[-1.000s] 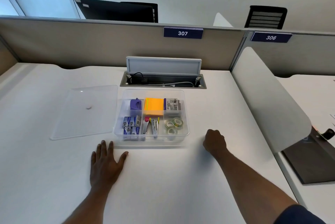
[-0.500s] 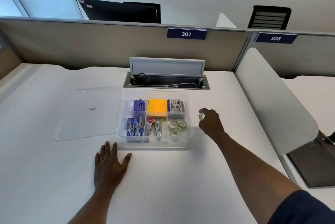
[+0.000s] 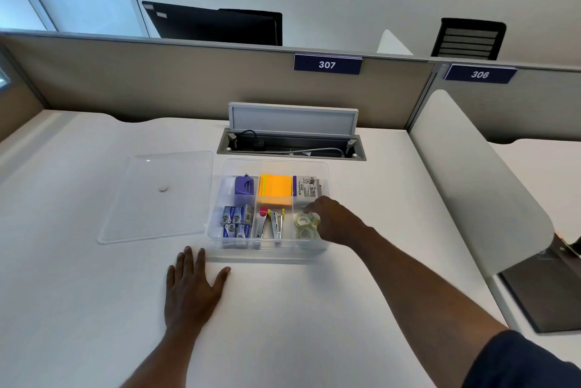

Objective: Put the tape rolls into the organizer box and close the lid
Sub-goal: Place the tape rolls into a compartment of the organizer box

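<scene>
Head view, near to far. Nearest, left hand (image 3: 193,287) flat on the white desk (image 3: 78,309), palm down, fingers spread, holding nothing, just short of the organizer box's near wall. At about two o'clock from it, right hand (image 3: 331,220) reaching over the right rim of the clear organizer box (image 3: 273,254), fingers curled down into the front-right compartment onto the tape rolls (image 3: 305,224); grip on a roll impossible to tell, fingertips hidden among them. Same box, front row: small staple boxes (image 3: 235,221) at left, staplers (image 3: 270,224) in the middle. Back row: purple item (image 3: 243,185), orange sticky notes (image 3: 276,189), a white printed box (image 3: 306,188). At nine o'clock from the box, clear lid (image 3: 157,196) lying flat on the desk, just beside the box's left wall. At twelve o'clock, open cable tray (image 3: 290,147) with flap raised. Beyond, partition (image 3: 157,79) bearing the sign 307 (image 3: 327,64).
</scene>
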A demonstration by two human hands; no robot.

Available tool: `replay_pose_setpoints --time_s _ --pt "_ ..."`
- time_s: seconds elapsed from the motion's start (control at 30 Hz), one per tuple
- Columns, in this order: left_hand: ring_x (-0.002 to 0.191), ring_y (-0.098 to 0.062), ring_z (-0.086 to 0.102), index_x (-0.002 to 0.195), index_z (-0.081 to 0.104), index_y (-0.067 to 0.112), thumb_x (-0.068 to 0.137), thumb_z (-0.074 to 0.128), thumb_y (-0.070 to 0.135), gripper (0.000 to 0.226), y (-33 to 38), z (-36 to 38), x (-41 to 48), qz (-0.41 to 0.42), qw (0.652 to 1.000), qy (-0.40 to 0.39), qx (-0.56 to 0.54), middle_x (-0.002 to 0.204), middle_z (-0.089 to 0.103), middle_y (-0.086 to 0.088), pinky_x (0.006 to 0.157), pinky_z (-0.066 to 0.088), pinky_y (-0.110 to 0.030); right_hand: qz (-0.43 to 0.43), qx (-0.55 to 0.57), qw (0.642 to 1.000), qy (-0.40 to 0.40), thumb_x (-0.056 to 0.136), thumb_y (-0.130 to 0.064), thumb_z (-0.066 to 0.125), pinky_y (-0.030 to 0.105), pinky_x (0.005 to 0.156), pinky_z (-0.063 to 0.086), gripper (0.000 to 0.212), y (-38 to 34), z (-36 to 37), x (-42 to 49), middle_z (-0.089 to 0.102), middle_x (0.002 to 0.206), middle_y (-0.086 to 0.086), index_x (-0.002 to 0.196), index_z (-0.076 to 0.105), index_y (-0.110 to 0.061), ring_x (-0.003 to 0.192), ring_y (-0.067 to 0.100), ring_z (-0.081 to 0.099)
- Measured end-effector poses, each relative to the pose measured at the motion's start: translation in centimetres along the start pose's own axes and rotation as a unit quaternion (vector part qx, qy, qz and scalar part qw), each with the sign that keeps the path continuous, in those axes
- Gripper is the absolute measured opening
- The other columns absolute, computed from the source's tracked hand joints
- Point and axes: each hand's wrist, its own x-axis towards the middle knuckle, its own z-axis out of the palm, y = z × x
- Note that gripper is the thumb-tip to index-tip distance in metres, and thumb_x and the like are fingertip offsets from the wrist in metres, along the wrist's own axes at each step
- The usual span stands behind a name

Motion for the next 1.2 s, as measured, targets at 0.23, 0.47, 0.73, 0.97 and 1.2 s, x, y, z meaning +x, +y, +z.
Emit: replay_pose_setpoints --time_s 0.23,0.47,0.73,0.97,1.2 --pt "0.148 -0.026 0.016 0.148 0.028 0.016 0.080 0.016 0.074 0.090 -0.1 0.0 0.0 -0.001 1.000 -0.003 0.005 0.159 0.021 -0.013 0.121 0.015 -0.044 -0.004 -0.031 0.999 -0.021 0.080 0.003 0.057 0.037 0.103 0.046 0.043 -0.3 1.0 -0.4 0.053 0.127 0.014 0.120 0.063 -0.010 0.116 0.033 0.055" --pt "0.148 -0.027 0.018 0.148 0.029 0.016 0.080 0.017 0.074 0.090 0.0 0.0 0.1 0.001 1.000 -0.005 0.004 0.159 0.023 -0.013 0.120 0.016 -0.045 0.078 0.005 0.984 0.159 0.076 0.003 0.053 0.037 0.088 0.051 0.029 -0.4 0.3 0.1 0.061 0.111 0.017 0.101 0.067 -0.003 0.102 0.035 0.060" --pt "0.148 -0.027 0.017 0.148 0.029 0.016 0.079 0.015 0.074 0.091 0.2 -0.1 0.0 0.002 1.000 0.000 0.006 0.159 0.022 -0.013 0.120 0.016 -0.044 0.085 0.002 0.980 0.178 0.080 0.000 0.053 0.037 0.083 0.051 0.026 -0.3 -0.2 1.0 0.063 0.105 0.019 0.102 0.067 -0.001 0.097 0.036 0.061" --pt "0.147 -0.027 0.019 0.147 0.030 0.017 0.081 0.018 0.074 0.089 0.1 0.0 0.0 0.000 1.000 0.003 0.008 0.159 0.023 -0.012 0.120 0.017 -0.044 0.061 0.010 0.995 0.084 0.083 -0.004 0.053 0.040 0.097 0.051 0.033 -1.0 1.5 1.9 0.064 0.120 0.020 0.113 0.065 -0.004 0.111 0.036 0.060" --pt "0.146 -0.028 0.022 0.146 0.033 0.016 0.083 0.022 0.073 0.086 0.0 0.1 0.2 0.000 1.000 0.006 0.010 0.157 0.027 -0.013 0.119 0.020 -0.045 0.006 -0.112 0.993 -0.023 0.087 -0.006 0.051 0.039 0.098 0.050 0.032 -1.0 2.9 2.7 0.060 0.122 0.020 0.116 0.062 -0.003 0.113 0.034 0.058"
